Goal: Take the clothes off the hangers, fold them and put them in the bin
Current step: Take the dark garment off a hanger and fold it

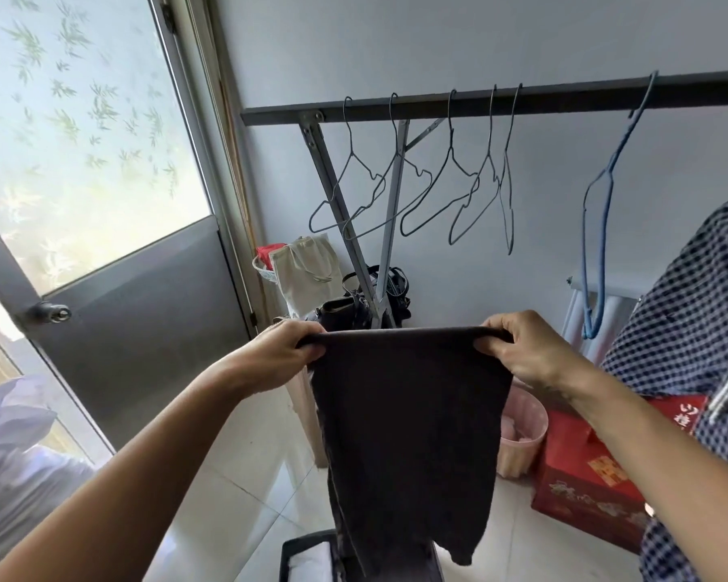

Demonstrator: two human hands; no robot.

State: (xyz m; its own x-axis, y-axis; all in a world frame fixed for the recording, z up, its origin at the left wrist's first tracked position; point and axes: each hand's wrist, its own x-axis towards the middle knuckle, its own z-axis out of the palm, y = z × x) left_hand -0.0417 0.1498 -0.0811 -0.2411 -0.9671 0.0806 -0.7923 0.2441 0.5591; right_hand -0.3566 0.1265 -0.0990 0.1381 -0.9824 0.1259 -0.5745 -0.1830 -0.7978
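Dark garment (408,413) is off its hanger and held up in front. Left hand (286,350) grips the top edge at its 9 o'clock end, right hand (526,350) grips the 3 o'clock end. Edge taut and level, both hands equally near. Long axis hangs straight down to 6 o'clock, with the lower end over the black bin (303,539); contact unclear. Fold probably needs halving along that axis. Empty wire hangers (450,191) at 12 o'clock, checked garment (690,287) at 3 o'clock.
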